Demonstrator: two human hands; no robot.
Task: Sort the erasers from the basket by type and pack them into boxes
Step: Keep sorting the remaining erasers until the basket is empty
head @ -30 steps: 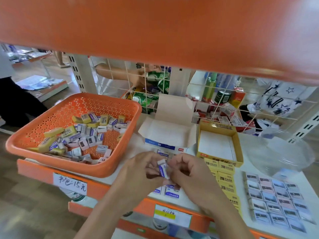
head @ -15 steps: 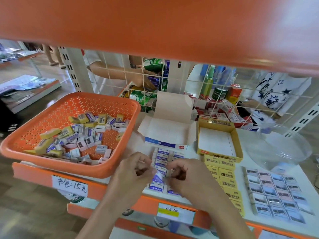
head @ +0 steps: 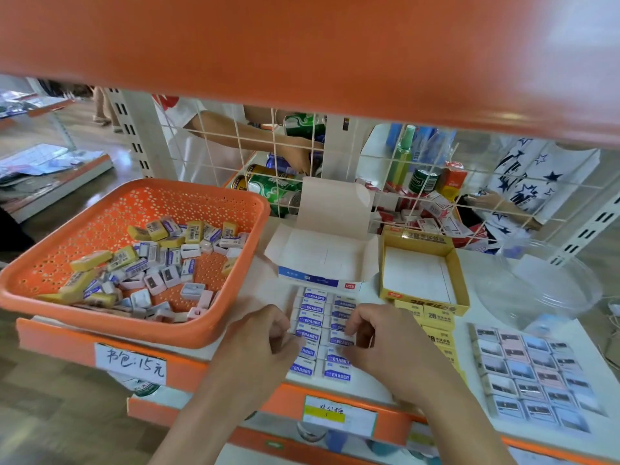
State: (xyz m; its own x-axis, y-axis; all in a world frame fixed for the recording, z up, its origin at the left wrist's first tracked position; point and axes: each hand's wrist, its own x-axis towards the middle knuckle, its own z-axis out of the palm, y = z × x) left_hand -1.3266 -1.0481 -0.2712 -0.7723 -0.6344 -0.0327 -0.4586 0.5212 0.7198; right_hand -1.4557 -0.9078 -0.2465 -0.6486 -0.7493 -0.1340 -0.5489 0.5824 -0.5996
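Observation:
An orange basket (head: 188, 196) at the left holds several mixed erasers (head: 161, 263), yellow, white-blue and pastel. On the white shelf, white-blue erasers marked ERASER (head: 337, 372) lie in two columns before an open white-blue box (head: 325, 260). My left hand (head: 261, 347) pinches the end of an eraser (head: 308, 334) in the left column. My right hand (head: 389, 344) has curled fingers on an eraser (head: 339, 341) in the right column. An open yellow box (head: 454, 273) stands right of the white box, with yellow 2B erasers (head: 436, 330) in front of it.
Pastel erasers (head: 530, 374) lie in a grid at the right. A clear plastic bowl (head: 553, 286) sits behind them. An orange upper shelf (head: 302, 45) hangs close overhead. A wire grid (head: 369, 162) backs the shelf, with cans and people's arms behind it.
Both hands came down from mid-air, where they held one white-blue eraser between them, to the two columns on the shelf. That eraser now lies among the rows.

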